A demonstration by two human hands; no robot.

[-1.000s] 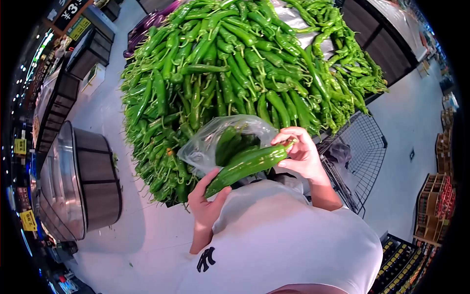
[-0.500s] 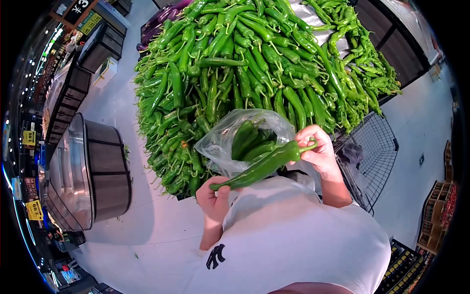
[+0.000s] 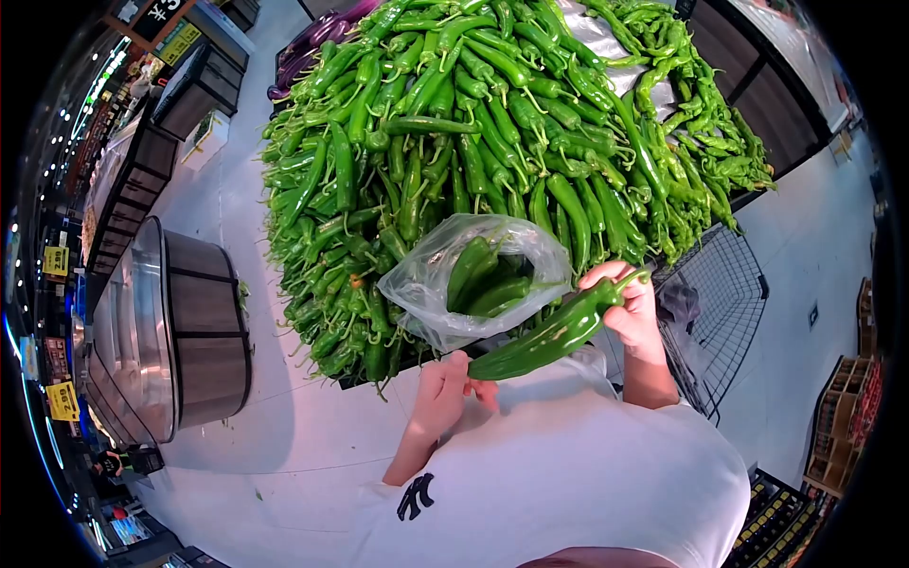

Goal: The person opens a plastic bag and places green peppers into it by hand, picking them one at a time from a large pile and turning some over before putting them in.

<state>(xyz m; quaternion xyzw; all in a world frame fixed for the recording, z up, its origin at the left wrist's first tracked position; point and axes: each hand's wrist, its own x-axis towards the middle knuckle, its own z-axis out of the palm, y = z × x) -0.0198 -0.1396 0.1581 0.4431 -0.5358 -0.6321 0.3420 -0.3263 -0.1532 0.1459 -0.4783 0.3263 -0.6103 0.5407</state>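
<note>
A large green pepper is held in front of my white shirt. My right hand pinches it near the stem, thumb and fingers round its upper end. At the pepper's lower tip, my left hand has its fingers bent and close together; whether it grips the tip is hard to see. Just beyond the hands, an open clear plastic bag with several green peppers inside rests against the large pile of green peppers.
Lighter, wrinkled peppers lie at the right of the display, purple eggplants at its upper left. A wire shopping cart holding a plastic bag stands at the right. A round metal-topped bin stands on the left.
The held pepper has moved right and turned in my hands. My left hand has shifted right along with it, and my right hand slightly down and right. The bag's mouth looks rounder.
</note>
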